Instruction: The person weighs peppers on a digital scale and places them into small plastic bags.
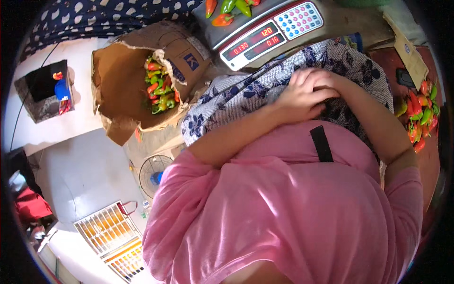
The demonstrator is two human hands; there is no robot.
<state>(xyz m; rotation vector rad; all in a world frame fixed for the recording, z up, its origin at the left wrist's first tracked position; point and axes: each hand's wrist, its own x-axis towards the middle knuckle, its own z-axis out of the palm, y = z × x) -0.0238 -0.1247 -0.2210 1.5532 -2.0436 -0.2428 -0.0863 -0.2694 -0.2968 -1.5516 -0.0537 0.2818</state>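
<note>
Over my lap, my left hand (299, 98) and my right hand (326, 80) are clasped together, fingers folded over one another. No object shows between them, though the palms are hidden. Under them lies a grey-white cloth (220, 102) with dark blue flowers. A small greyish translucent thing (274, 94) sits against my left hand; its kind cannot be made out. Just ahead stands a digital scale (272, 40) with lit red figures and a keypad. Several red, orange and green peppers (229, 6) rest on its dark pan.
Left of the scale, an open cardboard box (120, 90) on its side holds more peppers (161, 87). Another pepper pile (421, 113) lies on a reddish surface at right, near a small black device (405, 77) and a cardboard flap (409, 52). A fan (155, 176) stands at left.
</note>
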